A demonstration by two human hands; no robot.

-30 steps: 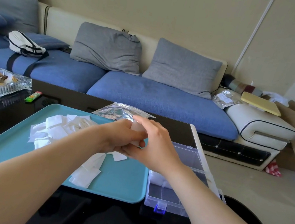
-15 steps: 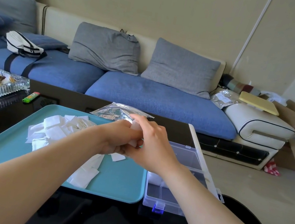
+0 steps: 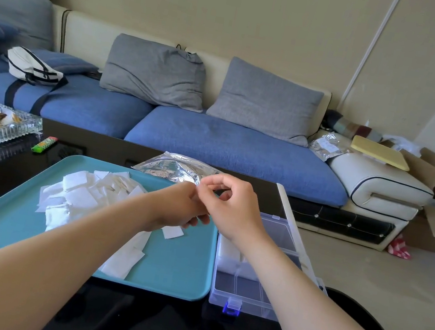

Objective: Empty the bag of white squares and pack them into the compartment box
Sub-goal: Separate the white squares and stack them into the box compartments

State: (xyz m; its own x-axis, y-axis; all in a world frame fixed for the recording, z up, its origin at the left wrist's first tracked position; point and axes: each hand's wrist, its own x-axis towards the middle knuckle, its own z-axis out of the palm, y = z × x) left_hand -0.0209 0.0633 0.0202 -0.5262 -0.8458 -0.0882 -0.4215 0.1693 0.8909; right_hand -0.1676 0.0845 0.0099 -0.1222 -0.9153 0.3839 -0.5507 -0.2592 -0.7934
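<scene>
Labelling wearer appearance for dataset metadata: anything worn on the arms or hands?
Nothing visible. Left hand and right hand show no gloves, rings, watch or bracelet. Both arms are bare right to the frame edge, with no sleeves, straps or markings in view.

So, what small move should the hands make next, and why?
Probably lower the left hand to the white squares on the tray and gather a few: many lie loose there, and the compartment box has bare near compartments.
</scene>
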